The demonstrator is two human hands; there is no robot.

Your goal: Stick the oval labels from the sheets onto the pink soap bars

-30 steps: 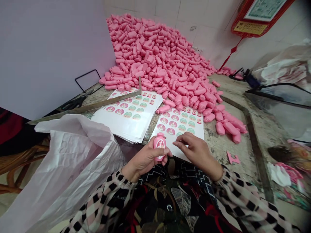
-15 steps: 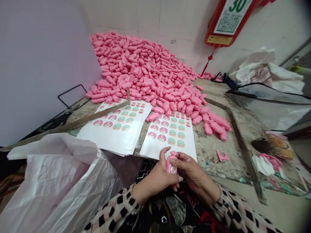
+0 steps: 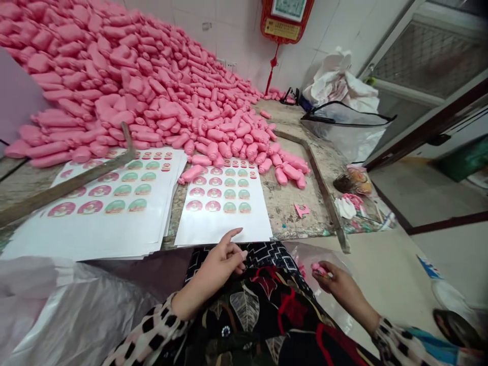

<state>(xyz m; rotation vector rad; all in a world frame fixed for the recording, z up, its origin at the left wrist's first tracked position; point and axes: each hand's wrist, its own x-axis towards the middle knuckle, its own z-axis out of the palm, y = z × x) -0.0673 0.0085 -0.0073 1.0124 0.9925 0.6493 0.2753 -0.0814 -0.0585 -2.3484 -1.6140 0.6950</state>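
Head camera view: A worker's left hand [image 3: 223, 257] is poised above the lap, its index finger stretched out over the lower margin of a sticker sheet [image 3: 224, 226], thumb and remaining fingers loosely bent and free of any grip. Whether that fingertip touches the paper cannot be told. Lower right, the right hand [image 3: 335, 279] pinches a small pink bottle [image 3: 317, 269] between thumb and fingers, beside the lap and over a clear plastic bag [image 3: 305, 254]. The fingers cover much of the bottle, and its markings are too small to read. Other pink pieces near it show only indistinctly through the film.

A heap of pink bottles [image 3: 152, 91] fills the back of the worn worktable [image 3: 284, 195], cut off by the left and top edges; its front bottles overlap the sheet's upper end. At left, a long bar [image 3: 61, 190] crosses a stack of sheets [image 3: 95, 236], hiding some stickers. The frame's top trims a red-bordered wall calendar [image 3: 282, 30].
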